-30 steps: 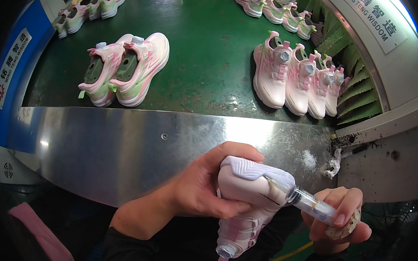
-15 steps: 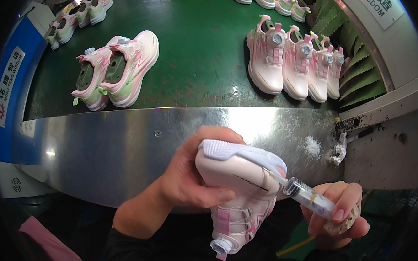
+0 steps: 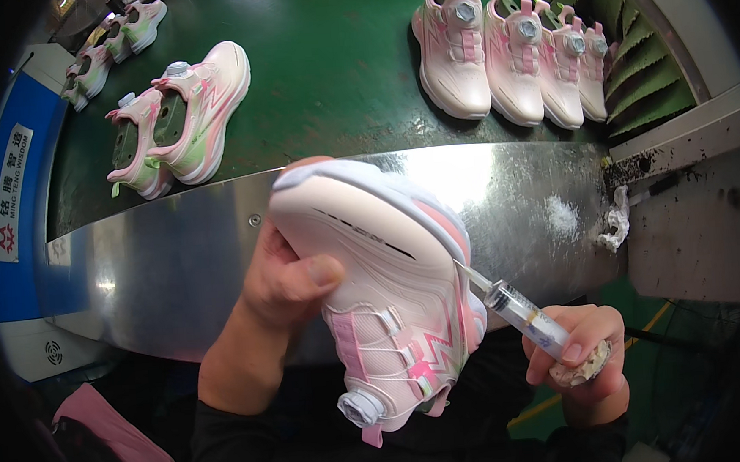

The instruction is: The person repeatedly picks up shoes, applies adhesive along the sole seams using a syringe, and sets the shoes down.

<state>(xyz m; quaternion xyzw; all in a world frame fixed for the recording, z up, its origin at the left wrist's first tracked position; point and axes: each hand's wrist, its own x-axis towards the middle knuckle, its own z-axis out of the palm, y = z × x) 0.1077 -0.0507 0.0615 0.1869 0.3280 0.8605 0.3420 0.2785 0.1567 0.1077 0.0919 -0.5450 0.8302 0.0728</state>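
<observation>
A pale pink sneaker (image 3: pixel 373 273) is tilted in front of me, toe up and sole facing away, with its dial at the lower end. My left hand (image 3: pixel 288 274) is closed round the toe, thumb on the upper; its fingers are mostly hidden behind the shoe. In my right hand (image 3: pixel 585 349) is a clear syringe (image 3: pixel 528 319), gripped near its plunger end, which has a crusty whitish lump on it. The syringe's thin tip touches or nearly touches the seam between upper and sole on the shoe's right side.
Beyond the metal ledge (image 3: pixel 167 243) runs a green conveyor belt (image 3: pixel 318 82). A pair of matching sneakers (image 3: pixel 202 114) stands left, a row of several sneakers (image 3: pixel 453 65) right, more at far left. Crumpled white material (image 3: pixel 617 220) lies by the right-hand frame, near white residue (image 3: pixel 562 217).
The held sneaker has turned, showing more of its side, and come closer and leftward. The syringe tip has moved down along the seam. The view has shifted; belt shoes appear higher.
</observation>
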